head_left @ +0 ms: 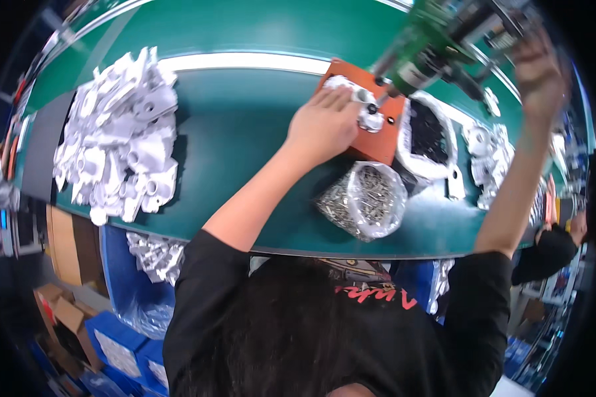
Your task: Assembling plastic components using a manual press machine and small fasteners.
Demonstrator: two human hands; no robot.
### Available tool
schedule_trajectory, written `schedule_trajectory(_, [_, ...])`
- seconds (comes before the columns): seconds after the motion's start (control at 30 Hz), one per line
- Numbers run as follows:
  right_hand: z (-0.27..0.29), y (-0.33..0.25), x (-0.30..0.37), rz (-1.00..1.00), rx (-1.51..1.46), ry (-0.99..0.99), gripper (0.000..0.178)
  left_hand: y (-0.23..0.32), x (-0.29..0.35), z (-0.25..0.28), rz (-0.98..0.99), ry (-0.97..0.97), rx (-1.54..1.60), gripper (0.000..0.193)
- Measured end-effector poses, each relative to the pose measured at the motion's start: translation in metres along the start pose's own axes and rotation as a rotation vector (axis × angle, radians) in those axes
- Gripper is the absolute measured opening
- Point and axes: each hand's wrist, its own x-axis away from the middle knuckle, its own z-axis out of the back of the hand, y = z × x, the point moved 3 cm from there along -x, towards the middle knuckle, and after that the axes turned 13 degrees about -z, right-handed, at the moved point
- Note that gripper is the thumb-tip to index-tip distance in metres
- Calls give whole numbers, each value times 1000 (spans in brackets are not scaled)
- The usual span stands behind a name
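My left hand (324, 126) lies over a white plastic part (371, 121), its fingers closed on the part and pressing it onto an orange block (375, 147). The palm hides much of the part. Over the part's exposed end stands a green bench drill press (414, 66), and its spindle tip comes down at a dark round piece on the part. At the upper right, my raised right hand (540, 76) is closed around the machine's lever (506, 36). That hand is somewhat blurred.
A big pile of white plastic parts (122, 142) covers the table's left. Near the block stand a bag of metal screws (376, 198) and a white-lined container of small black pieces (430, 132). More white parts (490, 155) lie under my right forearm. Another person's sleeve (543, 258) shows at right.
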Motion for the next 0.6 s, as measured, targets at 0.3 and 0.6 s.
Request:
schedule_trajectory(0.3, [40,68,78,-139,251,-56,40,2,-4,1,100,-39,22,35])
schedule_trajectory(0.6, [163,180,230,-119,1200,651,26,2,-5,4,180,-71,140,46])
